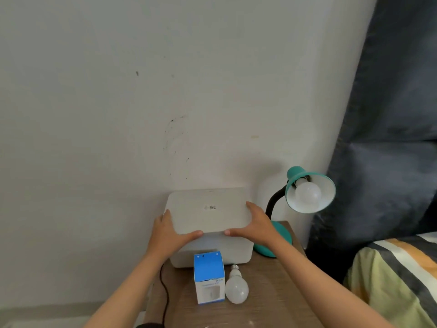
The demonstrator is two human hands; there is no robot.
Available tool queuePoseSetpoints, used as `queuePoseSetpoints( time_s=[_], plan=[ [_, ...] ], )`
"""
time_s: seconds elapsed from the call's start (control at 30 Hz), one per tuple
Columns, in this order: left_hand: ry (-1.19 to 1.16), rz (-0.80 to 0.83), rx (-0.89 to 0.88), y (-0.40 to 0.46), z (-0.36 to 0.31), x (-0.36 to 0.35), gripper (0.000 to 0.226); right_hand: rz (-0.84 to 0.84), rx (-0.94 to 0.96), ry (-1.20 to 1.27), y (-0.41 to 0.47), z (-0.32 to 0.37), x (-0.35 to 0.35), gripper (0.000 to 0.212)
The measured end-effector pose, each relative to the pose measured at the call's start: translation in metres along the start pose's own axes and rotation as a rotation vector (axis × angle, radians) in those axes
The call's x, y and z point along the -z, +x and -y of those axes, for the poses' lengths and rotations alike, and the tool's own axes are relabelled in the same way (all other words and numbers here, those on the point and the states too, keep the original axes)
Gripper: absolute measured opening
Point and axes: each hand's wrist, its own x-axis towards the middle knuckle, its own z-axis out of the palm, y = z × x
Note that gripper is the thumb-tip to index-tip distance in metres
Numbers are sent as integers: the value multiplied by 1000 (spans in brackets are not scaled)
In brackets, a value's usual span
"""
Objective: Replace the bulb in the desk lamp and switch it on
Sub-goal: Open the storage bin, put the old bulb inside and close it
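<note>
A teal desk lamp (309, 192) stands at the back right of the small wooden table (272, 292), its shade facing me with a white bulb (307, 194) screwed in, unlit. A loose white bulb (236, 287) lies on the table in front, beside a blue and white bulb carton (209, 278) that stands upright. Behind them sits a white plastic box (212, 252). Both hands grip its lid (208, 209), which is tilted up toward me: my left hand (170, 233) on the left edge, my right hand (255, 226) on the right edge.
A plain wall rises behind the table. A black cord (164, 290) hangs down the table's left side. To the right are a dark padded headboard (390, 138) and a bed with striped bedding (397, 275).
</note>
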Motion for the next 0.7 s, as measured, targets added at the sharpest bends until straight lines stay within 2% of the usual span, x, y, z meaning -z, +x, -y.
queuePoseSetpoints(
  time_s=[0.1, 0.23, 0.5, 0.7],
  plan=[
    [-7, -21, -11, -1, -1, 0, 103, -24, -6, 13, -3, 4, -2, 94],
    [12, -23, -23, 0, -5, 5, 120, -44, -8, -21, -3, 12, 0, 111],
    [5, -60, -81, -16, -24, 26, 130, -82, 74, -47, -14, 30, 17, 115],
    [-14, -85, -127, -79, -31, 28, 126, -97, 101, -105, -69, 19, 28, 115]
  ],
)
